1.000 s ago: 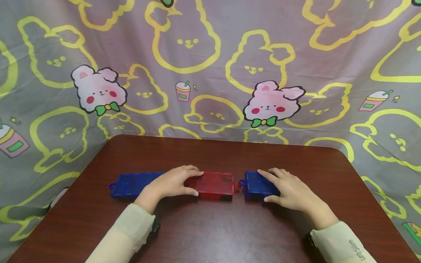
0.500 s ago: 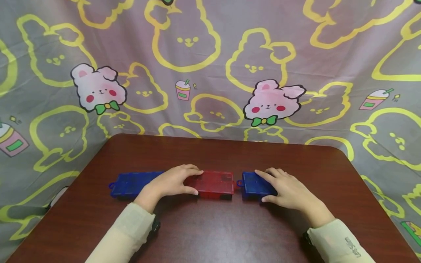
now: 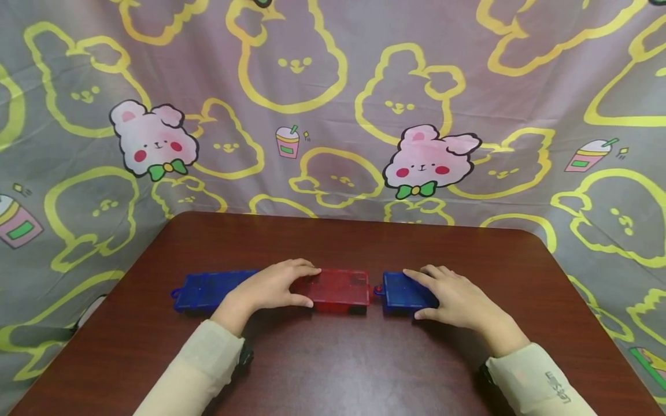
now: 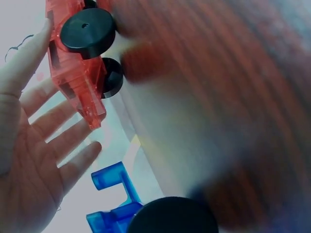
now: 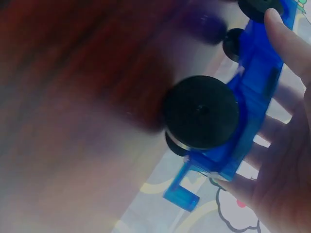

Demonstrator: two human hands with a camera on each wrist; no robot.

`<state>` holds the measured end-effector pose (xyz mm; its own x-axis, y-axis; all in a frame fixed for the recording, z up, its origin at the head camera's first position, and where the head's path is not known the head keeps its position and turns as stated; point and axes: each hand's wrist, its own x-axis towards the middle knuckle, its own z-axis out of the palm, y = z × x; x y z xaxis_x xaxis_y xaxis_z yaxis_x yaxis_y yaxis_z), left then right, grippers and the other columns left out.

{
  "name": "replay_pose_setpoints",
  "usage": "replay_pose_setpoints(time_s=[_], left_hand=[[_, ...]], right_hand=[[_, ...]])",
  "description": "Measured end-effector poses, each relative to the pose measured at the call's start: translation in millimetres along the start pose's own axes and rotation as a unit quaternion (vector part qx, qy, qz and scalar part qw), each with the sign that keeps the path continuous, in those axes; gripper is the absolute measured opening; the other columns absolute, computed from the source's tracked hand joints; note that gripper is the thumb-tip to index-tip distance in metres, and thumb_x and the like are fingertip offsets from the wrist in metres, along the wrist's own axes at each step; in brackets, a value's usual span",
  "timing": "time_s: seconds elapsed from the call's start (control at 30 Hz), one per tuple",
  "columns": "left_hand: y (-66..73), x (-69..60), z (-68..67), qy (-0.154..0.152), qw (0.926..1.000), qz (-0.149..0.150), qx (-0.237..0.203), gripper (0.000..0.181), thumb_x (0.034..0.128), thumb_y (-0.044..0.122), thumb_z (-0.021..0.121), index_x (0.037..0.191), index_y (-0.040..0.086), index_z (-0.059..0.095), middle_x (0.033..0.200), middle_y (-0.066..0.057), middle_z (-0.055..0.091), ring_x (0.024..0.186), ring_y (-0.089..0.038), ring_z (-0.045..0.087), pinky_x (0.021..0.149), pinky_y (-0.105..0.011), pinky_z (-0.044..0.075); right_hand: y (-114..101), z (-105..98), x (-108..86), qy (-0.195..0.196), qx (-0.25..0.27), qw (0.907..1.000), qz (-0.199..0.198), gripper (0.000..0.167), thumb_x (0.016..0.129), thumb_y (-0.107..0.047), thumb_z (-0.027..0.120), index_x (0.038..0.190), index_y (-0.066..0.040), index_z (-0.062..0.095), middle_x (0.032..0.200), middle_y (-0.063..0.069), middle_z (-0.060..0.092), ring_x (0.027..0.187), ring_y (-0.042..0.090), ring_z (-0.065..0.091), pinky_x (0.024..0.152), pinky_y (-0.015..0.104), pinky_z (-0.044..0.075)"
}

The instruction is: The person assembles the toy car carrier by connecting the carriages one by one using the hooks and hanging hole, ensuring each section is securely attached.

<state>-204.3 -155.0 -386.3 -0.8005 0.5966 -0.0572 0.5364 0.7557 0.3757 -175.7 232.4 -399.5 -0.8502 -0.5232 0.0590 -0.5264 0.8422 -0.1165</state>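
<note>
Translucent red toy cart with black wheels (image 3: pixel 340 287) stands at the middle of the table. My left hand (image 3: pixel 273 287) grips its left end, thumb on the near side and fingers on the far side; in the left wrist view this red cart (image 4: pixel 77 73) lies between thumb and fingers. To the right, my right hand (image 3: pixel 455 297) holds a shorter-looking blue toy cart (image 3: pixel 406 290) the same way, its right end hidden. The blue loop (image 3: pixel 379 290) on that cart overlaps the red coupling; whether they are linked I cannot tell. Another blue cart (image 3: pixel 208 289) stands left, partly behind my left hand.
The brown wooden table (image 3: pixel 333 358) carries the carts in a row. Behind it and at both sides hangs a curtain (image 3: pixel 333 115) printed with bunnies and drink cups.
My right hand has moved slightly left with its blue cart, bringing the loop over the red coupling; in the last half second it hardly moves. My left hand stays on the red cart.
</note>
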Motion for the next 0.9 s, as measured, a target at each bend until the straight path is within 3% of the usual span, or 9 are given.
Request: replay_pose_setpoints(time_s=[0.13,0.33,0.63,0.9], left_hand=[[-0.6,-5.3,-2.9,-0.001,1.0,-0.003,0.0,0.076,0.0812,0.048,0.078,0.146,0.017,0.051,0.149,-0.007,0.05,0.137,-0.028,0.047,0.111,-0.052,0.043],[-8.8,-21.4,-18.4,0.027,0.9995,-0.017,0.004,0.078,0.0827,0.048,0.076,0.148,0.016,0.047,0.152,-0.01,0.046,0.142,-0.032,0.041,0.113,-0.055,0.039],[-45.1,-56.7,-34.7,0.065,0.9964,-0.051,0.017,0.075,0.0825,0.038,0.08,0.145,0.008,0.05,0.148,-0.021,0.049,0.138,-0.042,0.043,0.11,-0.062,0.037],[-69.7,-83.3,-37.8,0.064,0.9942,-0.084,0.02,0.078,0.081,0.046,0.079,0.141,0.005,0.053,0.141,-0.023,0.055,0.13,-0.045,0.05,0.105,-0.063,0.041]], right_hand=[[-2,-3,-0.1,0.001,0.009,1.0,0.001,0.082,0.078,-0.05,0.08,0.148,-0.021,0.047,0.135,0.014,0.057,0.121,0.037,0.057,0.096,0.06,0.049],[-11,-9,4.2,0.015,0.039,0.9991,-0.006,0.077,0.082,-0.046,0.078,0.148,-0.02,0.048,0.138,0.014,0.056,0.125,0.037,0.054,0.098,0.059,0.049],[-33,-9,23.8,0.007,0.096,0.9953,-0.011,0.075,0.087,-0.048,0.073,0.151,-0.021,0.044,0.146,0.013,0.05,0.132,0.036,0.049,0.098,0.057,0.05],[-61,-4,46.8,-0.006,0.111,0.993,-0.041,0.076,0.087,-0.046,0.074,0.152,-0.023,0.041,0.147,0.009,0.05,0.133,0.031,0.048,0.103,0.053,0.049]])
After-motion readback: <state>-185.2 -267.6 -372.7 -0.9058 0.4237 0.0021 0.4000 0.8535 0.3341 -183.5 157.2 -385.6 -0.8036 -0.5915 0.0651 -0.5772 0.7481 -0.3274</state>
